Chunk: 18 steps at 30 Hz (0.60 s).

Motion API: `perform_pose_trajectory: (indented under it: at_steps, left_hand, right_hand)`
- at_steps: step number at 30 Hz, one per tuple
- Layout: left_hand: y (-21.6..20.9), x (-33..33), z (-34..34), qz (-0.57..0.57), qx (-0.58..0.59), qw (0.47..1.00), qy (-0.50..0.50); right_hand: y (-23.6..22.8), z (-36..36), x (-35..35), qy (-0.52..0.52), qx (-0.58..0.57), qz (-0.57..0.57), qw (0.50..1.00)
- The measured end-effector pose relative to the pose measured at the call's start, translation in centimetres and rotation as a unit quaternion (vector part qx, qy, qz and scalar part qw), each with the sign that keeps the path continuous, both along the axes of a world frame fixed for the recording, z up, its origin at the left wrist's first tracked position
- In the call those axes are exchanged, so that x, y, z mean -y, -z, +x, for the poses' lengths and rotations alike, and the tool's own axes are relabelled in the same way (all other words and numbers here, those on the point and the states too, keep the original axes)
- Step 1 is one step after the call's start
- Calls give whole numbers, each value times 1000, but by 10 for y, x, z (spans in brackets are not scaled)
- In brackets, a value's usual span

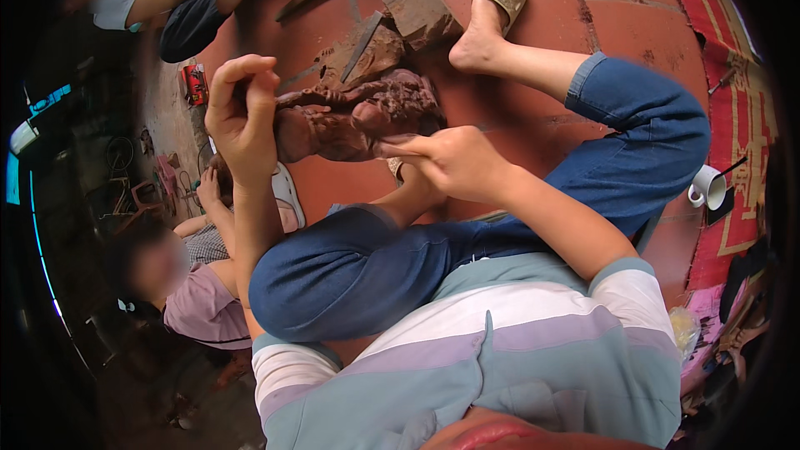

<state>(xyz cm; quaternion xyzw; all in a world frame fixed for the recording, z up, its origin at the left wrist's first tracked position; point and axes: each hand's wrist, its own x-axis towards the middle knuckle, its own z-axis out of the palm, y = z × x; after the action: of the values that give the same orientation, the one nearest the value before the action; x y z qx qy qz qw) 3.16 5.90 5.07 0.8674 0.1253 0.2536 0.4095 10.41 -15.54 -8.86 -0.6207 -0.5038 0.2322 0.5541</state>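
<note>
A red-tiled floor (621, 25) spreads before you, with dark seams between the tiles and a red and gold patterned mat (723, 29) along its right edge. On that side, well back from your work, stands a white cup (712, 186) with a dark stick across its rim.

In front of your crossed legs in blue jeans (333, 271), well in from the floor's right edge, is the wood carving (396, 108). It is dark reddish brown and elongated, lying sideways across your view. Its upper right is cut into a dense, knobbly texture; the left and near parts are smoother and rounded, with a bulging knob near the middle. You cannot tell what figure it represents, or whether it rests on the floor.

Your right hand (467, 165) reaches the near side of the carving, one finger (412, 147) extended against it; whether it grips is unclear. Your left hand (243, 129) is raised at the left end, fingers (225, 83) curled toward the thumb; you cannot tell whether they pinch anything.

Just beyond lie a rough wood chunk (385, 52), with a dark flat strip (362, 48) on it, and a squarer wooden block (422, 12). Two other people sit nearby, one in a mauve top (204, 308).
</note>
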Motion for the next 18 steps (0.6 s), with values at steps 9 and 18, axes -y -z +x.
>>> perform_pose_trajectory:
  at_steps: [9,18]
  left_hand:
    - [1,1,8,-8,-1,998,60]
    - [6,-8,0,0,1,998,60]
  right_hand:
    - [10,33,-34,0,127,74,989]
    - [37,20,-30,46,36,26,998]
